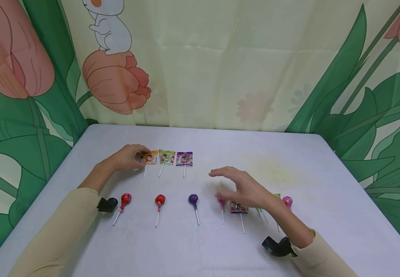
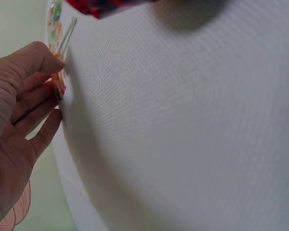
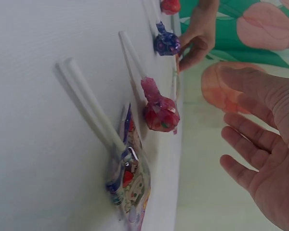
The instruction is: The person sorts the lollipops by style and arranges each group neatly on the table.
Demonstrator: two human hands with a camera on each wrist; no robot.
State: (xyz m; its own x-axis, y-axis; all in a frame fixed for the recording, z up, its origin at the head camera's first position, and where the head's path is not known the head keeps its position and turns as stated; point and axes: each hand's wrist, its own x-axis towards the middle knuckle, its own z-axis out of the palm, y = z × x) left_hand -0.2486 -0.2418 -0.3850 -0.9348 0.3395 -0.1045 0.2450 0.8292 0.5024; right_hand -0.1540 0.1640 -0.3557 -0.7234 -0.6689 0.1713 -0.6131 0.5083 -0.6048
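At the back left of the table, my left hand [image 1: 129, 157] pinches the edge of a flat lollipop in an orange wrapper [image 1: 152, 157]. In the left wrist view, the thumb lies on the near side of that wrapper [image 2: 59, 82] and the fingers are behind it. Beside it lie a green-wrapped flat lollipop [image 1: 166, 157] and a purple-wrapped one [image 1: 184, 159], sticks toward me. My right hand [image 1: 245, 187] hovers with fingers spread, holding nothing. Below it are a round pink lollipop [image 3: 161, 113] and a flat lollipop in a dark, printed wrapper [image 1: 238, 208].
Along the front row lie two round red lollipops, one at left [image 1: 126, 199] and another [image 1: 160, 199], then a round purple one [image 1: 193, 199]. The right forearm partly covers a green-wrapped lollipop [image 1: 277, 195] and another pink one [image 1: 287, 201]. A printed curtain [image 1: 200, 77] hangs behind the white table [image 1: 172, 246].
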